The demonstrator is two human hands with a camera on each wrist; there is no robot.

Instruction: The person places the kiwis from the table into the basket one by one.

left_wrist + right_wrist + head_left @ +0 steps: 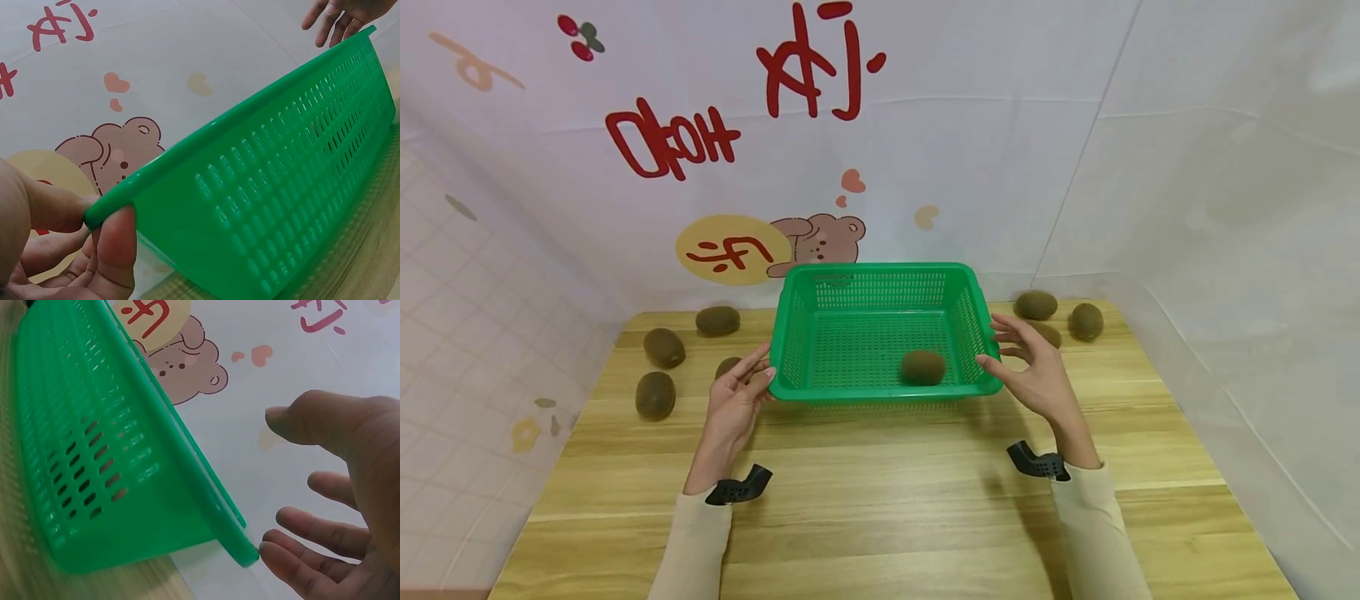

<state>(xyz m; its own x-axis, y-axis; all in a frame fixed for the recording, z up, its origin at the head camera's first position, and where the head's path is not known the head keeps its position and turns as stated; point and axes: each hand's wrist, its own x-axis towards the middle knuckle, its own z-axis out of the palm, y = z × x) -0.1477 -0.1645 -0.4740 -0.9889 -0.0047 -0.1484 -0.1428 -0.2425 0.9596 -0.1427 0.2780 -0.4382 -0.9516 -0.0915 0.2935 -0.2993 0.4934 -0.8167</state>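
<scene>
A green plastic basket [880, 393] with slotted walls stands at the far middle of the table, one brown kiwi [923, 367] lying inside near its front right corner. My left hand [739, 400] pinches the rim at the left front corner; in the left wrist view, thumb and fingers [117, 244] close over the edge. Beside the right rim is my right hand [1033, 371], its thumb and fingers spread. In the right wrist view a fingertip is close to the basket's corner [240, 547], and whether it touches I cannot tell; nothing is gripped there.
Several kiwis lie left of the basket, among them a front one [655, 396] and a back one [717, 321]; another is partly hidden by my left hand. Three more, including one at the far right [1086, 322], lie behind my right hand. A printed white curtain [985, 150] hangs behind the wooden table [880, 500].
</scene>
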